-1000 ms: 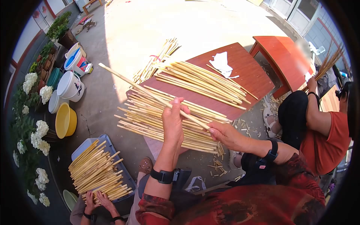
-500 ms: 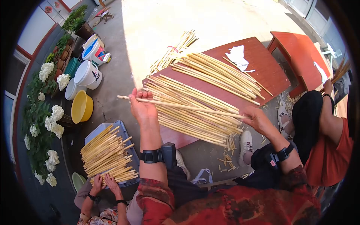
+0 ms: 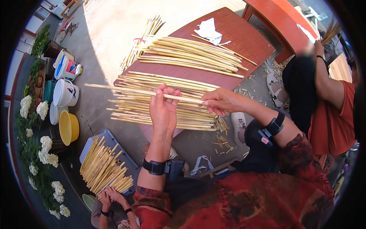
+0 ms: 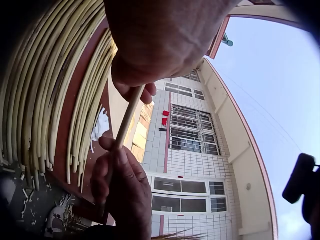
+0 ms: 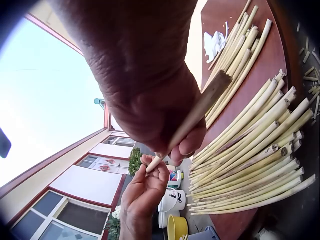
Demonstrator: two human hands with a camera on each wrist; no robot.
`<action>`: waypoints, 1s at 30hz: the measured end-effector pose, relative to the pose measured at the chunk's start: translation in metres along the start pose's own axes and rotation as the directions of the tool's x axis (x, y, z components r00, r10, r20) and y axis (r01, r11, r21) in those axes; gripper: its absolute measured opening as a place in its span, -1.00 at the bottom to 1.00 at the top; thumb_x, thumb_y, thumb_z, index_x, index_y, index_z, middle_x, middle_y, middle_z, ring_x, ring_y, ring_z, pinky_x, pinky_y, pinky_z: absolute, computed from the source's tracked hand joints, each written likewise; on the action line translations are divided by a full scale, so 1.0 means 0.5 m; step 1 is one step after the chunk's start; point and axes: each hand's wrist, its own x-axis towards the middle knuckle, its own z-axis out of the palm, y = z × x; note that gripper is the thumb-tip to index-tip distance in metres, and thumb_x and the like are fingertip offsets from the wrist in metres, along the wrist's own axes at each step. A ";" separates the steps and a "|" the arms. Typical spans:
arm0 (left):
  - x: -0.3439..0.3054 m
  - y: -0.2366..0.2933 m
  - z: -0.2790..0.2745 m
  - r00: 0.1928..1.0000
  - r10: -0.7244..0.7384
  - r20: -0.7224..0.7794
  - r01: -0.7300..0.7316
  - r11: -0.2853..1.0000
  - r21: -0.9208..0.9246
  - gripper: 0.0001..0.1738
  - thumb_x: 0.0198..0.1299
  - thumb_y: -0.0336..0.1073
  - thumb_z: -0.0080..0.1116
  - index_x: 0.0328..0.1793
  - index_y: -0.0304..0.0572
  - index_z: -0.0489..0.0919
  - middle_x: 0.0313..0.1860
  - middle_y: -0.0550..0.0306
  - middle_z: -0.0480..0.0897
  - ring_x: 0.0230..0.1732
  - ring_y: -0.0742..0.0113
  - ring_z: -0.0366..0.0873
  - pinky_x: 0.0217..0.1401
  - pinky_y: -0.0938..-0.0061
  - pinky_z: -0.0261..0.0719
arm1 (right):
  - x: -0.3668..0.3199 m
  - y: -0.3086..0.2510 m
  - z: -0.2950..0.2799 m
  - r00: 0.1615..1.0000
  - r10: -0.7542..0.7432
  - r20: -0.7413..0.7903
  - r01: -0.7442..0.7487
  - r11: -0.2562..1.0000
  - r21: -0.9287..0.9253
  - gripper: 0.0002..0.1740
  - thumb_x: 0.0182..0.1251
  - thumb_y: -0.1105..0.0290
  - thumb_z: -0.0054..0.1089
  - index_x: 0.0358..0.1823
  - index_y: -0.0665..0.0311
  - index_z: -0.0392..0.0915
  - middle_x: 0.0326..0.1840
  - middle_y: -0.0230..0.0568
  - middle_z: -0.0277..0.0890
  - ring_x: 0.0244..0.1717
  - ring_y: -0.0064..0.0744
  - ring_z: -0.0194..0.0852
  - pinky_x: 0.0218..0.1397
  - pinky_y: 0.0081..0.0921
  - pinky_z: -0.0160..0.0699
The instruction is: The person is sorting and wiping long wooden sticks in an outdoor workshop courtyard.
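Note:
One long pale stalk [image 3: 126,90] runs nearly level between my hands, over the bundles in the head view. My left hand [image 3: 164,110], palm up, holds it partway along between thumb and fingers. At the near right end, my right hand [image 3: 221,100] pinches it from above. The right wrist view shows the cut end of the stalk [image 5: 205,102] sticking out past the right hand. Below lies a wide row of similar stalks [image 3: 160,114] on a reddish-brown table [image 3: 238,30], with a second bundle [image 3: 190,55] farther back.
A white cloth [image 3: 209,31] lies on the table. Short cut pieces [image 3: 223,143] litter the floor. At the lower left, another person's hands [image 3: 112,196] rest at stalks in a blue-grey tray [image 3: 131,166]. Buckets [image 3: 65,93] and a yellow basin [image 3: 69,128] line the left. Someone sits at right.
The left hand first held the stalk mid-length, moved left toward its far end, then came back toward the right hand. The stalk went from steeply slanted to nearly level. The head view shifted.

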 end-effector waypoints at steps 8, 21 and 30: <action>-0.019 0.015 -0.003 0.997 -0.033 -0.077 0.046 0.982 0.181 -0.76 0.19 -0.23 0.02 -0.17 -0.27 0.42 -0.31 0.03 0.56 -0.24 0.24 0.54 -0.23 0.43 0.57 | 0.026 0.002 0.016 0.980 -0.027 0.197 -0.023 0.969 0.246 -0.62 0.36 0.15 -0.26 -0.11 0.31 0.40 -0.45 -0.20 0.48 -0.51 -0.49 0.52 -0.45 -0.62 0.54; -0.015 0.048 -0.045 0.974 0.082 -0.212 -0.041 0.980 0.192 -0.82 0.20 -0.26 -0.01 -0.19 -0.22 0.44 -0.34 0.12 0.56 -0.25 0.28 0.54 -0.34 0.50 0.56 | 0.052 0.024 0.009 0.978 -0.189 0.084 0.201 0.964 -0.175 -0.75 0.17 0.34 0.07 -0.19 0.34 0.44 -0.48 -0.30 0.47 -0.52 -0.56 0.41 -0.41 -0.59 0.39; 0.010 0.220 -0.147 0.839 0.399 -0.370 -0.346 0.916 0.204 -0.68 0.27 -0.25 -0.15 -0.01 -0.39 0.31 -0.10 -0.08 0.49 -0.03 0.15 0.47 -0.11 0.32 0.54 | 0.000 0.061 -0.100 0.984 0.049 -0.172 -0.153 0.728 -0.668 -0.82 0.04 0.37 0.17 -0.36 0.28 0.44 -0.52 -0.22 0.45 -0.43 -0.36 0.42 -0.38 -0.43 0.33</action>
